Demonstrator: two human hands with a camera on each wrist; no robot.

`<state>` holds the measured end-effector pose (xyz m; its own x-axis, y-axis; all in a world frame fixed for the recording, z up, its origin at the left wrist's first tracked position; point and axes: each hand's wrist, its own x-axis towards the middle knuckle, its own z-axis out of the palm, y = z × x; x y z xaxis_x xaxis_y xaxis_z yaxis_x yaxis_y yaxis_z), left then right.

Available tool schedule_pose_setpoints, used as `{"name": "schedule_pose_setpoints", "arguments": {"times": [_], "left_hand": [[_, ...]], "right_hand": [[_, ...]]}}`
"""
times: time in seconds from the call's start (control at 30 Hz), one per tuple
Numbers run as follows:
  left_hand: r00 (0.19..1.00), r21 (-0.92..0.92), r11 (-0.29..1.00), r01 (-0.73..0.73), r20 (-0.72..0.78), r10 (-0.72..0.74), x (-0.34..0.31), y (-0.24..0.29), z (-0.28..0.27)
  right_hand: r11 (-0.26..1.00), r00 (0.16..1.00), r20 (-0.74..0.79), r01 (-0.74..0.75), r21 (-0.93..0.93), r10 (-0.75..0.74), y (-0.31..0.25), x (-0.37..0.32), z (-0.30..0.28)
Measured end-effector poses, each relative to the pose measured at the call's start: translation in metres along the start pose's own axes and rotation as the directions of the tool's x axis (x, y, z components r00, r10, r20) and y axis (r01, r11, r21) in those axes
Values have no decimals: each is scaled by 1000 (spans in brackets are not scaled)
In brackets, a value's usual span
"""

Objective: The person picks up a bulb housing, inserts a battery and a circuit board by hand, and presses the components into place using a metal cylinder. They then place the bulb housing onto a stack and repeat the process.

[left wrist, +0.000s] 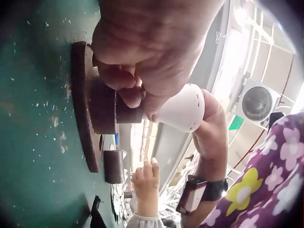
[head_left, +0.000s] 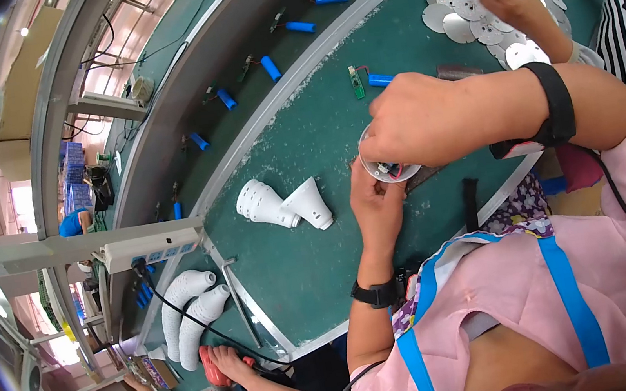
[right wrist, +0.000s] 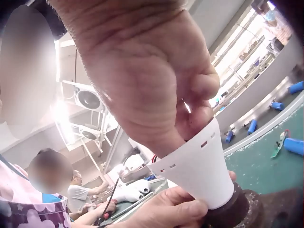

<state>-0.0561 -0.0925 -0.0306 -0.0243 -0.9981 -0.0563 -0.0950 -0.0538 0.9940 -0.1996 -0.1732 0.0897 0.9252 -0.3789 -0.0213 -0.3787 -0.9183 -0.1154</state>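
Note:
A white cone-shaped lamp housing [right wrist: 197, 166] stands narrow end down on a dark brown stepped round block [left wrist: 102, 107]. My left hand [head_left: 378, 207] grips the housing low down, thumb and fingers around its narrow end. From above, my right hand [head_left: 421, 114] reaches into the wide mouth with bent fingers. Its fingertips are hidden inside, so I cannot tell what they hold. Red wires and small electronic parts [head_left: 387, 170] show inside the mouth. Just beyond my right hand lie a blue cylindrical battery [head_left: 381, 80] and a small green circuit board [head_left: 357, 83] wired to it.
Two white housings [head_left: 263, 204] lie on the green table left of my hands. Beyond the metal rail, blue batteries [head_left: 270, 68] with boards line a belt. Silver discs [head_left: 467, 13] are heaped far right, near another person's hand [head_left: 513, 7]. White curved pieces [head_left: 203, 321] lie left.

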Motion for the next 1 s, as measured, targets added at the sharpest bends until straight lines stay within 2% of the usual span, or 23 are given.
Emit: {"name": "schedule_pose_setpoints", "arguments": {"times": [0.13, 0.2, 0.23, 0.27, 0.3, 0.4, 0.43, 0.5, 0.63, 0.67, 0.7, 0.77, 0.83, 0.87, 0.93, 1.0], "left_hand": [[997, 19, 998, 65, 31, -65, -3, 0, -3], [973, -132, 968, 213, 114, -199, -4, 9, -5], [972, -137, 966, 219, 116, -204, -4, 19, -5], [964, -359, 902, 240, 194, -180, -5, 33, -6], [955, -557, 786, 267, 260, -139, -5, 43, -8], [934, -623, 701, 348, 298, -199, 5, 54, -11], [933, -621, 701, 350, 299, -201, 6, 54, -10], [941, -506, 794, 337, 215, -262, 7, 51, -7], [937, -534, 771, 348, 221, -270, 9, 53, -5], [937, -545, 762, 349, 221, -271, 8, 54, -5], [938, -561, 753, 345, 217, -269, 8, 54, -5], [938, -548, 762, 347, 211, -275, 8, 53, -5], [940, -532, 775, 341, 205, -274, 8, 54, -4], [938, -534, 771, 346, 209, -276, 8, 54, -4], [946, -543, 775, 324, 197, -258, 8, 54, -3], [947, -549, 772, 320, 196, -254, 8, 51, -3]], "right_hand": [[999, 994, 102, -35, 14, 34, -2, 4, -5], [998, 990, 128, -67, 22, 64, -3, 6, -4], [997, 988, 137, -69, 26, 65, -3, 7, -5], [994, 982, 167, -98, 52, 88, -4, 8, -6], [989, 974, 197, -126, 79, 108, -4, 8, -6], [986, 987, 126, -114, 119, 99, -3, 6, -1], [986, 987, 126, -115, 121, 100, -3, 7, -2], [983, 985, 145, -116, 143, 96, -2, 5, -2], [977, 984, 138, -136, 164, 113, 6, -6, 3], [951, 967, -213, -70, 300, 138, 12, -17, 9], [917, 827, -528, 40, 397, 193, 19, -29, 16], [883, 733, -495, -351, 311, 466, 37, -58, 33], [793, 690, -487, -609, 10, 535, 57, -86, 84], [792, 691, -482, -611, 9, 539, 55, -93, 102], [673, 633, -355, -739, -15, 688, 52, -101, 124], [687, 645, -366, -726, -23, 670, 52, -103, 129]]}}
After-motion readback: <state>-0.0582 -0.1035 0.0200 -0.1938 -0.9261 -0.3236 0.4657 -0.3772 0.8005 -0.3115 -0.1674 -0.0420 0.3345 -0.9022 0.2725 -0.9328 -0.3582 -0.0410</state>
